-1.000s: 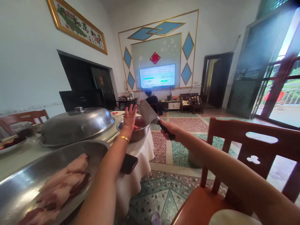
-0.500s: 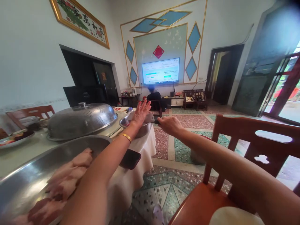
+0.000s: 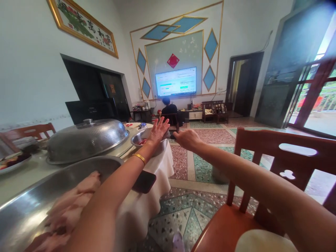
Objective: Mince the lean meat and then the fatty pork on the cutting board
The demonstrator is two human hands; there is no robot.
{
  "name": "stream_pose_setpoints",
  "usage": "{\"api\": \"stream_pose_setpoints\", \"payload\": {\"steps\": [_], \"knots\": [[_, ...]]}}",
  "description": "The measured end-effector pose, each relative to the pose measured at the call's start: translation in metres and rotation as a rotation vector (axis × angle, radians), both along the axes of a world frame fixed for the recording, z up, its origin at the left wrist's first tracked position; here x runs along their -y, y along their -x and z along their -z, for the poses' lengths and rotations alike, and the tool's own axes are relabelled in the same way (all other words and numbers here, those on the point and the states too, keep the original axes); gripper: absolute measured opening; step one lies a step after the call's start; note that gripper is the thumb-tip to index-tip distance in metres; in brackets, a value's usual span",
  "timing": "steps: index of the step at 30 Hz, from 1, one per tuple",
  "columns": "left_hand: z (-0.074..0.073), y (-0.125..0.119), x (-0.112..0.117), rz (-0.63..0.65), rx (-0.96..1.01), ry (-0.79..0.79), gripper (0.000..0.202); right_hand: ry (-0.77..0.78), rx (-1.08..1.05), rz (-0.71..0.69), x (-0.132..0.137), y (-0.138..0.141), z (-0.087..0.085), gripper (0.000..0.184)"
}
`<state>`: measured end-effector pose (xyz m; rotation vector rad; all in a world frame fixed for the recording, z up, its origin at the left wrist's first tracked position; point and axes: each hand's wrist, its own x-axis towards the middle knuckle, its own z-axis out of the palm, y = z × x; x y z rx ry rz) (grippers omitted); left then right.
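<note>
My left hand, with a gold bangle at the wrist, is held over a metal bowl, its fingers spread and nothing visible in them. Red pieces of meat show inside that bowl. To the right, my right hand is closed around the black handle of a knife. Its blade points toward the left hand and is mostly hidden behind it. Beneath my left forearm, a large steel basin holds several pale pink pieces of raw meat, partly covered by the arm.
A domed metal lid stands on the cloth-covered table. A dark phone lies at the table's edge. On the right is a red-brown wooden chair. Across the room, a person sits before a lit screen.
The view has shifted slightly. My left hand's fingers are a little more spread, and less of the knife blade shows beside it. The right hand keeps its grip on the handle.
</note>
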<state>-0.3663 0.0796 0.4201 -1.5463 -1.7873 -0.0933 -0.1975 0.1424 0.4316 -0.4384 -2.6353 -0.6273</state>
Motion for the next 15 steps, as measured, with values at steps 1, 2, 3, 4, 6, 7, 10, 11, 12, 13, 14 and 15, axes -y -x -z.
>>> {"api": "stream_pose_setpoints", "payload": {"steps": [1,2,3,4,6,7,10,11,12,13,14,15], "knots": [[-0.001,0.0,0.0,0.003,0.003,-0.004,0.051,-0.01,0.003,0.002,-0.001,-0.001,0.0,0.022],[-0.001,0.0,-0.001,0.005,0.007,-0.009,0.052,-0.021,0.005,0.004,-0.002,-0.003,0.0,0.022],[-0.002,0.0,-0.001,0.008,0.012,-0.014,0.052,-0.032,0.006,0.007,-0.003,-0.005,0.0,0.023],[-0.003,0.0,-0.001,0.01,0.017,-0.016,0.053,-0.041,0.007,0.012,-0.005,-0.007,0.001,0.023],[-0.004,0.0,-0.002,0.006,0.026,-0.01,0.054,-0.054,0.008,0.018,-0.008,-0.011,0.002,0.024],[-0.005,0.001,-0.003,-0.002,0.032,-0.003,0.054,-0.057,0.007,0.022,-0.01,-0.014,0.003,0.024],[-0.007,0.004,-0.005,-0.03,0.069,0.028,0.055,-0.054,-0.002,0.031,-0.016,-0.022,0.005,0.025],[-0.007,0.006,-0.006,-0.035,0.092,0.038,0.056,-0.048,-0.007,0.034,-0.017,-0.025,0.006,0.026],[-0.007,0.008,-0.006,-0.036,0.119,0.045,0.057,-0.041,-0.013,0.038,-0.019,-0.028,0.006,0.027],[-0.007,0.011,-0.005,-0.033,0.148,0.05,0.058,-0.031,-0.02,0.042,-0.02,-0.031,0.007,0.027],[-0.007,0.014,-0.004,-0.028,0.176,0.051,0.06,-0.019,-0.027,0.045,-0.021,-0.034,0.007,0.028],[-0.006,0.017,-0.003,-0.022,0.202,0.053,0.063,-0.007,-0.033,0.049,-0.022,-0.036,0.007,0.028]]}}
